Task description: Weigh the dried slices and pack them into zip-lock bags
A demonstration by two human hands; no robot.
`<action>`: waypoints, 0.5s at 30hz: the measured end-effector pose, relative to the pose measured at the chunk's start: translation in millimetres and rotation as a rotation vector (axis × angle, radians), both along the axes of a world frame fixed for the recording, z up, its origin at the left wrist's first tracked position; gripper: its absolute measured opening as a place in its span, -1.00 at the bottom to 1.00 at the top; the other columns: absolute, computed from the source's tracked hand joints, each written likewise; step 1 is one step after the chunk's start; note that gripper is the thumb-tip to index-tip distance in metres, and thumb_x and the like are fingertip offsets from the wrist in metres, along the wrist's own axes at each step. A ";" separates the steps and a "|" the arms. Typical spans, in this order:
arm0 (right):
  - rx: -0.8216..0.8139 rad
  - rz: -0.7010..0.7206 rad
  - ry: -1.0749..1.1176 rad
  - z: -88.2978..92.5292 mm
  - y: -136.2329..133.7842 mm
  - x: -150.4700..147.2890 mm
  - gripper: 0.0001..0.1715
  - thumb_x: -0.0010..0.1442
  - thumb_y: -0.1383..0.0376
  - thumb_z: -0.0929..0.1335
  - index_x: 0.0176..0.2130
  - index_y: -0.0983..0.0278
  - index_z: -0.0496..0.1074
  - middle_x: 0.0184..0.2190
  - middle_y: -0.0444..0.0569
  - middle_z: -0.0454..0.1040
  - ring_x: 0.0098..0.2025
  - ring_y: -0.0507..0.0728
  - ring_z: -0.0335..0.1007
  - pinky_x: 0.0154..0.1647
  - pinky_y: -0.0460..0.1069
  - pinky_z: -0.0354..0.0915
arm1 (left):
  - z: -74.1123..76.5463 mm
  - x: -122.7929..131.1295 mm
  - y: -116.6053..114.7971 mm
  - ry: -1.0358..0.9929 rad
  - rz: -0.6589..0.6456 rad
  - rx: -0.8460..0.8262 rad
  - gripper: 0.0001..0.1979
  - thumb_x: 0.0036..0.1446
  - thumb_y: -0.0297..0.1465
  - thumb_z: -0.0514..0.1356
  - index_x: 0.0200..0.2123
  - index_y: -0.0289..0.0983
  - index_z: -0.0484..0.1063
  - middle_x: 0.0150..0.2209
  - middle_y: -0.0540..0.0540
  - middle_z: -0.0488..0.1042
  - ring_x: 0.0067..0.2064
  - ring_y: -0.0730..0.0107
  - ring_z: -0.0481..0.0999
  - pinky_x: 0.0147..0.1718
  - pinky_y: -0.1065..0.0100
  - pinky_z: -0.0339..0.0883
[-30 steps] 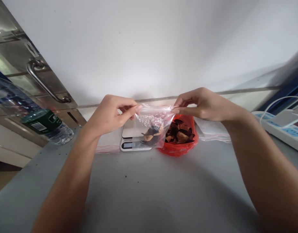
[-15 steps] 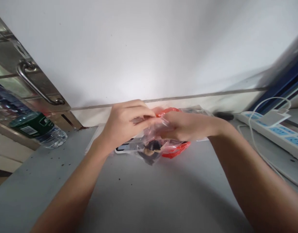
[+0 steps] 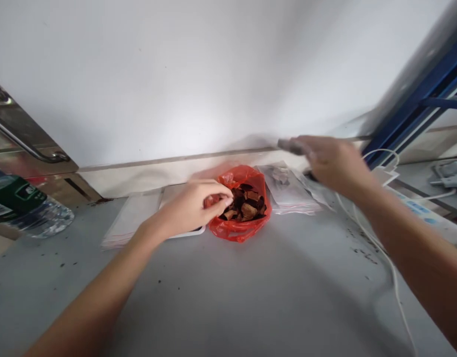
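My left hand [image 3: 199,206] is closed in a pinch at the left rim of a red plastic bag [image 3: 239,230]; what is between its fingertips, if anything, is too small to make out. Brown and dark broken chunks [image 3: 249,208] fill the open bag. Above and right of it, my right hand [image 3: 336,163] is smeared by motion, its fingers together around a grey thing [image 3: 292,146] too blurred to name. Beneath my left hand lies a flat white-edged device [image 3: 189,233], mostly covered.
Clear zip bags lie in a stack [image 3: 128,218] at the left and another stack [image 3: 291,193] right of the red bag. A water bottle [image 3: 28,203] stands far left. At the right are a power strip [image 3: 418,208] and white cable [image 3: 395,282]. A white wall rises behind.
The clear bag with dark pieces that was between both hands is no longer visible there. My right hand has lifted away to the upper right, uncovering the red bag. The view has turned rightward.
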State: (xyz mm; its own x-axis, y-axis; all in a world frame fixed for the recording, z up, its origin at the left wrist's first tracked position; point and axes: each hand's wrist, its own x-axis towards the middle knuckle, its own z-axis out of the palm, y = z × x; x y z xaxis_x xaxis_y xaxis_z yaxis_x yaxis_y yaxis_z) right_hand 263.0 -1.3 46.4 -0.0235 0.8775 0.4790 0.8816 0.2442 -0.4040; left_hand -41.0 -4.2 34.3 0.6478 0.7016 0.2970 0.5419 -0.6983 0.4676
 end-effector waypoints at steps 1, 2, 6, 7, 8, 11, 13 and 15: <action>-0.003 0.078 -0.077 -13.9 1.2 -0.3 -0.51 0.33 0.35 0.27 0.13 0.35 0.61 0.21 0.32 0.53 0.27 0.46 0.43 0.28 0.33 0.30 | -3.7 2.9 -1.5 0.063 -0.038 -0.018 -0.72 0.38 -0.26 0.15 -0.10 -0.20 0.66 -0.16 -0.10 0.69 -0.22 0.28 0.63 -0.22 0.35 0.47; -0.034 0.156 -0.137 -27.4 1.6 -0.5 -0.51 0.33 0.25 0.32 0.15 0.34 0.60 0.28 0.34 0.45 0.34 0.52 0.34 0.32 0.36 0.26 | -7.1 5.4 -2.9 0.125 -0.074 -0.038 -0.69 0.40 -0.23 0.15 -0.02 -0.19 0.65 -0.08 -0.13 0.68 -0.12 0.23 0.64 -0.12 0.31 0.48; -0.048 0.202 -0.141 -60.8 -1.8 1.6 -0.33 0.27 -0.14 0.36 0.11 0.25 0.61 0.33 0.27 0.42 0.40 0.58 0.24 0.34 0.46 0.23 | -18.5 11.8 -7.0 0.341 -0.148 -0.157 -0.43 0.36 0.02 0.19 0.34 -0.04 0.40 0.40 -0.18 0.34 0.42 -0.06 0.27 0.31 0.00 0.25; -0.030 0.191 -0.114 -62.1 -2.2 2.5 -0.34 0.32 -0.15 0.30 0.09 0.22 0.61 0.31 0.22 0.45 0.39 0.54 0.27 0.35 0.44 0.22 | -20.8 12.6 -7.3 0.385 -0.141 -0.173 -0.35 0.32 0.08 0.20 0.39 0.00 0.33 0.47 -0.16 0.23 0.49 -0.11 0.13 0.36 -0.08 0.16; -0.022 0.188 -0.092 -61.3 -1.9 3.2 -0.35 0.37 -0.14 0.23 0.05 0.21 0.63 0.28 0.20 0.49 0.37 0.51 0.30 0.36 0.41 0.22 | -22.8 13.1 -7.4 0.422 -0.127 -0.176 -0.29 0.29 0.11 0.21 0.41 0.02 0.28 0.50 -0.14 0.17 0.52 -0.14 0.04 0.39 -0.13 0.09; -0.071 0.192 -0.102 -51.1 2.6 0.7 -0.31 0.42 -0.12 0.13 -0.15 0.21 0.65 0.06 0.22 0.63 0.25 0.49 0.44 0.23 0.36 0.33 | -27.2 12.8 -6.0 0.488 -0.073 -0.115 -0.32 0.32 0.09 0.19 0.40 -0.04 0.32 0.46 -0.18 0.24 0.51 -0.14 0.03 0.42 -0.12 0.02; -0.056 0.161 -0.144 -42.3 6.2 -7.2 -0.35 0.41 -0.07 0.14 -0.21 0.23 0.64 -0.08 0.25 0.67 0.13 0.51 0.52 0.10 0.34 0.39 | -27.3 10.7 -4.9 0.497 -0.043 -0.088 -0.37 0.35 0.04 0.18 0.37 -0.10 0.37 0.44 -0.20 0.28 0.50 -0.11 0.07 0.41 -0.05 0.06; 0.021 0.114 -0.155 -32.9 7.8 -21.2 -0.46 0.39 0.03 0.19 -0.17 0.26 0.64 -0.11 0.24 0.67 0.05 0.46 0.56 0.04 0.28 0.41 | -23.8 6.5 -4.5 0.472 -0.041 -0.098 -0.37 0.35 0.04 0.18 0.36 -0.11 0.37 0.45 -0.18 0.25 0.50 -0.07 0.09 0.40 0.04 0.11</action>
